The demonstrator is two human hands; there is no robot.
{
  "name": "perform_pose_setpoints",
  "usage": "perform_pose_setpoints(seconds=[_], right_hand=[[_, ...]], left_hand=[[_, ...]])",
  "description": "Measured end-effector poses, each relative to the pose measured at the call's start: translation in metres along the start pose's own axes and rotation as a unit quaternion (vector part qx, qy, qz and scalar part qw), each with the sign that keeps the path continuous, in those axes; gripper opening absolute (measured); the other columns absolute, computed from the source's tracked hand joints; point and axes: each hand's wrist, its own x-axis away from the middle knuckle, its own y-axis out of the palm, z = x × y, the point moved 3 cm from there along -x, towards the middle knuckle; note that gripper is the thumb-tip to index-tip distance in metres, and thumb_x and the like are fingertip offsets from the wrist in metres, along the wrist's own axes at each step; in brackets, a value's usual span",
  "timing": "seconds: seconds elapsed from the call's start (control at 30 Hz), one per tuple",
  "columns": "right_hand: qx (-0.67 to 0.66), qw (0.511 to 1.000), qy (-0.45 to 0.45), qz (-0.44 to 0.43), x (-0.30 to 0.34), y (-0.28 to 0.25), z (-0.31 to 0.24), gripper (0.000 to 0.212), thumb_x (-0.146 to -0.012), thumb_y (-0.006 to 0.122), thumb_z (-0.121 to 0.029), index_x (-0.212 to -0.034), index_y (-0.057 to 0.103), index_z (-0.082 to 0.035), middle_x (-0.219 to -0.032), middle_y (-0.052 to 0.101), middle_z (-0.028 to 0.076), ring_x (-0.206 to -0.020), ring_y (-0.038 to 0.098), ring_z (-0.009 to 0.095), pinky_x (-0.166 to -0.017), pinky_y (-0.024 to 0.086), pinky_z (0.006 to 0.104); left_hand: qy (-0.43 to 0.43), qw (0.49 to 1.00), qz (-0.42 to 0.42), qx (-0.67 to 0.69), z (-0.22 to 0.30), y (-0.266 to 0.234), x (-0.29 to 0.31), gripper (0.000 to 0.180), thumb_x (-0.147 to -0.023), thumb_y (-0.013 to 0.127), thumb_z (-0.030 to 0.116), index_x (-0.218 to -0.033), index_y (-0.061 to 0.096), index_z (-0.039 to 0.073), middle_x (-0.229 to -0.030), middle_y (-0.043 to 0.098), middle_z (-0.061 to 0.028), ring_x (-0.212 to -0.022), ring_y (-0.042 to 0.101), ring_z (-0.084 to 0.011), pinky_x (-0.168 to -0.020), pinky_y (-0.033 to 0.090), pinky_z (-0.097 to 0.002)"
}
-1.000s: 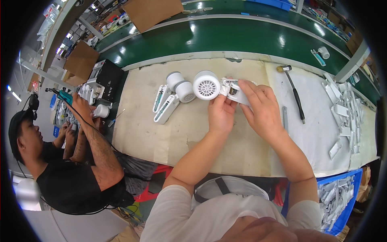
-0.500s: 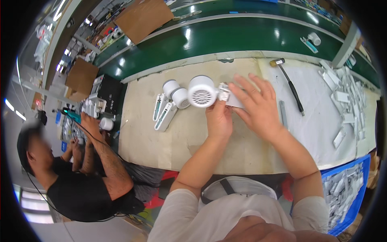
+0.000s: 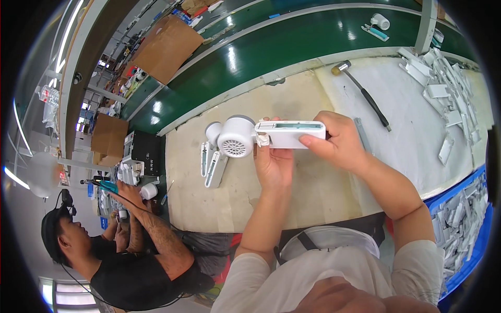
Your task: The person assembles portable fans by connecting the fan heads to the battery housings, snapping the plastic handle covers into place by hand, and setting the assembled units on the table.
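Both my hands hold a white hair dryer (image 3: 236,138) with a round grilled head and a flat handle with a teal strip along its open edge. My left hand (image 3: 275,166) is closed under the neck, where a crumpled whitish scrap (image 3: 262,139) sits by the joint. My right hand (image 3: 340,140) grips the handle's far end, thumb on its flat side. Just left of it, similar white dryers lie on the bench, one head (image 3: 213,132) partly hidden behind the held one, with two teal-striped handles (image 3: 215,169) pointing toward me.
A hammer (image 3: 368,96) and a grey strip (image 3: 361,133) lie right of my hands. White plastic pieces (image 3: 443,96) are heaped at the far right; a blue crate (image 3: 472,250) holds more. A green conveyor (image 3: 297,34) runs behind the bench. At left, a co-worker (image 3: 141,261) holds a teal tool.
My right hand has gone from spread fingers over the handle to gripping its end. The dryer has shifted left and turned, showing its teal strip. My view has tilted.
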Motion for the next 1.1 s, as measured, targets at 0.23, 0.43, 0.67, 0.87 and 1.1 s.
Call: perform_pose_setpoints(seconds=[0.23, 0.43, 0.67, 0.87, 1.1], right_hand=[[-0.02, 0.998, -0.048, -0.037, 0.002, 0.001, 0.003, 0.024, -0.071, 0.068, -0.021, -0.078, 0.056, -0.001, -0.073, 0.053, 0.008, -0.066, 0.051, 0.017, -0.059, 0.04, 0.0282], [-0.058, 0.996, -0.043, -0.06, 0.002, 0.0, 0.004, 0.027, -0.07, 0.069, -0.017, -0.092, 0.058, -0.003, -0.086, 0.058, 0.008, -0.081, 0.055, 0.02, -0.073, 0.043, 0.0286], [0.14, 0.973, -0.169, 0.064, 0.0, -0.002, -0.017, 0.055, -0.064, 0.073, -0.017, -0.114, 0.05, -0.008, -0.105, 0.053, 0.011, -0.094, 0.051, 0.027, -0.079, 0.042, 0.035], [0.201, 0.955, -0.218, 0.023, 0.004, 0.012, -0.007, 0.058, -0.063, 0.066, -0.009, -0.118, 0.047, -0.007, -0.113, 0.052, 0.013, -0.104, 0.05, 0.03, -0.088, 0.041, 0.0399], [-0.106, 0.994, -0.031, -0.019, 0.008, -0.005, -0.011, 0.05, -0.067, 0.056, -0.003, -0.116, 0.047, -0.004, -0.118, 0.05, 0.012, -0.106, 0.05, 0.023, -0.092, 0.038, 0.0345]], left_hand=[[0.006, 0.999, -0.047, -0.026, 0.01, -0.003, -0.001, 0.039, -0.08, 0.063, 0.017, -0.114, 0.049, 0.006, -0.111, 0.055, -0.0068, -0.108, 0.05, -0.0228, -0.097, 0.039, -0.0406], [-0.003, 0.987, -0.14, -0.078, 0.021, -0.002, -0.001, 0.049, -0.075, 0.069, 0.028, -0.114, 0.048, 0.01, -0.118, 0.053, -0.0064, -0.115, 0.045, -0.0248, -0.099, 0.036, -0.0395], [0.021, 0.989, -0.078, -0.124, 0.014, 0.003, 0.001, 0.046, -0.075, 0.068, 0.013, -0.116, 0.047, 0.006, -0.113, 0.055, -0.0077, -0.11, 0.049, -0.023, -0.098, 0.036, -0.0372], [-0.057, 0.99, 0.006, -0.13, -0.015, 0.001, 0.008, 0.038, -0.084, 0.053, 0.006, -0.12, 0.043, 0.001, -0.117, 0.05, -0.0088, -0.106, 0.05, -0.0192, -0.091, 0.04, -0.0326], [-0.113, 0.987, 0.058, -0.094, 0.0, -0.026, -0.014, 0.03, -0.09, 0.043, 0.022, -0.111, 0.047, 0.001, -0.099, 0.058, -0.0118, -0.092, 0.059, -0.0237, -0.08, 0.049, -0.0358]])
